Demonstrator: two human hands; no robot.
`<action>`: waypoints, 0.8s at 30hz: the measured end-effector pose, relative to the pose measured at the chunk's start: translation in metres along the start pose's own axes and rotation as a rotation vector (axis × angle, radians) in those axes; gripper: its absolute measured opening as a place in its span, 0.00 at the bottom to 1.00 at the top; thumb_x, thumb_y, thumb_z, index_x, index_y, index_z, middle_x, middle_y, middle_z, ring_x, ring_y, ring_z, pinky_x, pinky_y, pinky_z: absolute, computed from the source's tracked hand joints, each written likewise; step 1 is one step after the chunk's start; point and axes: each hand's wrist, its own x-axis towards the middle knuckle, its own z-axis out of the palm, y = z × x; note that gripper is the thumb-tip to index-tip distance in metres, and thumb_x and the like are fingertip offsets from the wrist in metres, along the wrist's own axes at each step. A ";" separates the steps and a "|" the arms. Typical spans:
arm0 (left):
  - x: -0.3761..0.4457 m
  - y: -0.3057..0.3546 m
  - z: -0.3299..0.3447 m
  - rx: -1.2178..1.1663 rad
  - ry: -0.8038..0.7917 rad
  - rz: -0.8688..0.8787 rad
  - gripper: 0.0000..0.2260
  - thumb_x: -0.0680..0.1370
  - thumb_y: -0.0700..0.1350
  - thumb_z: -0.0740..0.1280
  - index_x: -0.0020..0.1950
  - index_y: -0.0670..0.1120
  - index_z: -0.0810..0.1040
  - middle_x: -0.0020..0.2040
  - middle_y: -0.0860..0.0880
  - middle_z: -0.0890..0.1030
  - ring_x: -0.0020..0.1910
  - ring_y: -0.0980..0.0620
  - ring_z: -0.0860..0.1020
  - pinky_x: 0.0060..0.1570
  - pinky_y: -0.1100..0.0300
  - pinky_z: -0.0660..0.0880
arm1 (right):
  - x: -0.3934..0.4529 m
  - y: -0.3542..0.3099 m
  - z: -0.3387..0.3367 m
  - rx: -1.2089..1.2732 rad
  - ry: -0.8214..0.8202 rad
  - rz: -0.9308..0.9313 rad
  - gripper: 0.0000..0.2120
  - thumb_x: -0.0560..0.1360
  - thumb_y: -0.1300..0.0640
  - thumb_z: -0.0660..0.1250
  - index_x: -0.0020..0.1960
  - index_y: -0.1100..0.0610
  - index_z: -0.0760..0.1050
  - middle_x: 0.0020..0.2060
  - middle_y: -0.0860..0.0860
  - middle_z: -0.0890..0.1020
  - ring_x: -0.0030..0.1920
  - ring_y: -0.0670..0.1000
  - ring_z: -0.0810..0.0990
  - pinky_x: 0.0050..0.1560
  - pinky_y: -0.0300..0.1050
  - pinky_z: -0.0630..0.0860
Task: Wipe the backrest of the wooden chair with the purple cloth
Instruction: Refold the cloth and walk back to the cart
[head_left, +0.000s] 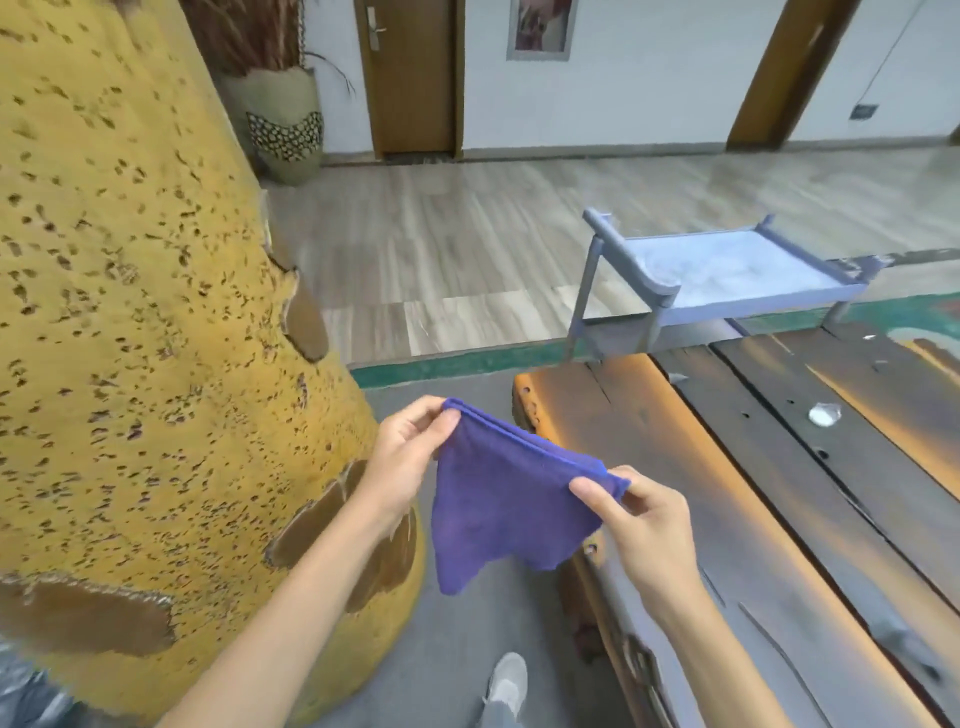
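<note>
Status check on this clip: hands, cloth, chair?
Left hand and right hand each pinch a top corner of the purple cloth. Cloth folded, hanging free. No wiping yet.

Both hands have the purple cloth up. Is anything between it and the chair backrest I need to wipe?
Cannot tell: no wooden chair shows in this view. The left hand and right hand hold the purple cloth in open air, beside the dark wooden table.

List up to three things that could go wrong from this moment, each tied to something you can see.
1. The purple cloth is only pinched at two top corners, by the left hand and the right hand; it may slip free.
2. No wooden chair backrest is clearly in view, so wiping may be delayed.
3. The white crumpled scrap on the dark wooden table could be brushed off.
</note>
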 end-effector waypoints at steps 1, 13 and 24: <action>0.031 -0.002 0.007 -0.028 -0.005 -0.016 0.06 0.80 0.41 0.66 0.47 0.44 0.82 0.43 0.48 0.82 0.41 0.54 0.78 0.43 0.60 0.74 | 0.028 0.004 -0.001 0.019 0.018 0.005 0.10 0.72 0.57 0.77 0.36 0.61 0.81 0.34 0.58 0.80 0.33 0.46 0.75 0.36 0.34 0.71; 0.264 -0.012 0.051 0.049 -0.375 -0.143 0.21 0.69 0.52 0.77 0.46 0.46 0.67 0.39 0.53 0.69 0.38 0.58 0.69 0.37 0.65 0.68 | 0.254 0.026 -0.002 0.074 0.144 0.015 0.25 0.63 0.45 0.81 0.29 0.51 0.64 0.27 0.45 0.69 0.31 0.44 0.68 0.31 0.34 0.65; 0.548 -0.055 0.057 0.186 -0.454 -0.158 0.13 0.64 0.48 0.82 0.42 0.46 0.84 0.40 0.50 0.85 0.39 0.57 0.82 0.43 0.69 0.76 | 0.455 0.062 -0.004 0.099 0.214 0.098 0.10 0.77 0.48 0.73 0.48 0.55 0.83 0.44 0.53 0.87 0.44 0.47 0.82 0.44 0.37 0.78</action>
